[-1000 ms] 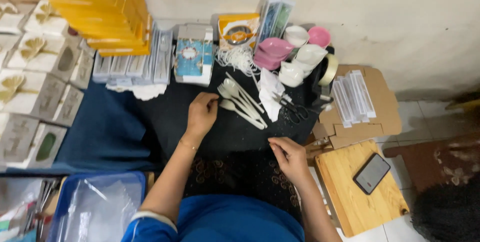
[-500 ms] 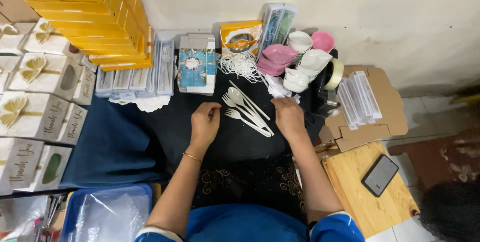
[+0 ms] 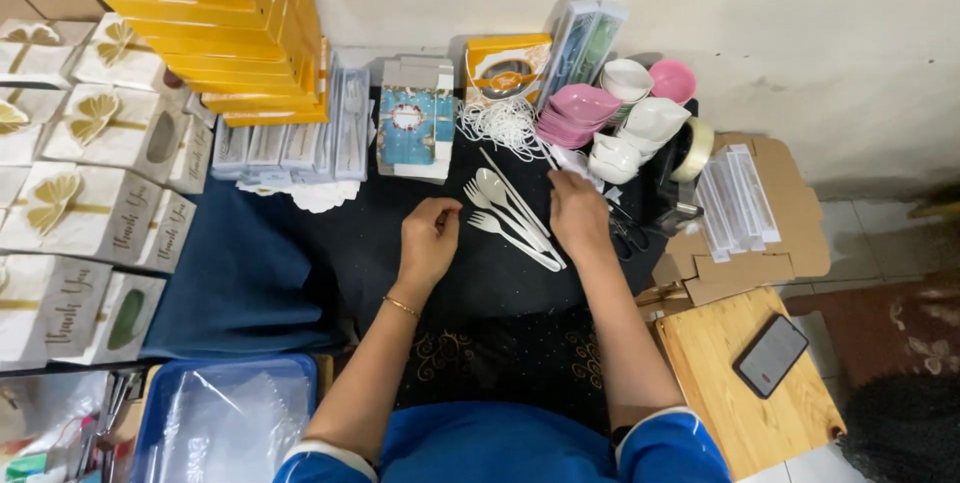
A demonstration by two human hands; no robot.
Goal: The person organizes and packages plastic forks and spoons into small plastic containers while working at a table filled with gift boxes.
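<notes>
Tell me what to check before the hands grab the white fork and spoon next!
1. White cutlery lies in reach between the hands: ok.
2. Left hand free to pick: looks ok, fingers curled just left of the fork, seemingly holding nothing.
3. Right hand free: cannot tell, its fingertips sit at something small and white near the bowls.
4. Dark cloth in front of the person has bare room to work: ok.
5. Stack of white bowls close to the right hand, easy to bump: not ok.
6. Phone on the wooden board, away from the hands: ok.
</notes>
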